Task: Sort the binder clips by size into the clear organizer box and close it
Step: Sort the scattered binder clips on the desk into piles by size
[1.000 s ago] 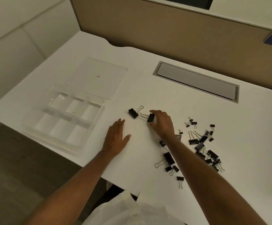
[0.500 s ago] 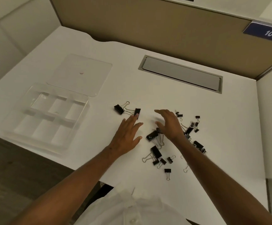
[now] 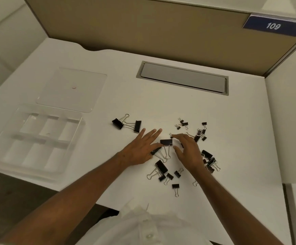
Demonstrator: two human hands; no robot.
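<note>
Black binder clips of mixed sizes lie scattered on the white desk. Two large clips [image 3: 127,123] sit apart to the left of the pile. One large clip [image 3: 166,142] lies between my hands. My left hand [image 3: 141,147] rests flat with straight fingers, its thumb touching a clip beneath it. My right hand [image 3: 187,149] hovers with spread fingers over the pile and holds nothing. Small clips [image 3: 201,132] lie behind it, and more clips [image 3: 161,167] lie nearer me. The clear organizer box [image 3: 37,138] stands open at the left with empty compartments. Its lid [image 3: 73,89] lies flat behind it.
A grey cable hatch [image 3: 182,77] is set into the desk at the back. A tan partition [image 3: 143,23] with a blue "109" sign [image 3: 273,26] closes the far side. The desk's front edge runs below the box and my arms.
My left hand slid right from the two separated clips to the pile. My right hand stayed over the pile, and a large clip now lies between the hands.
</note>
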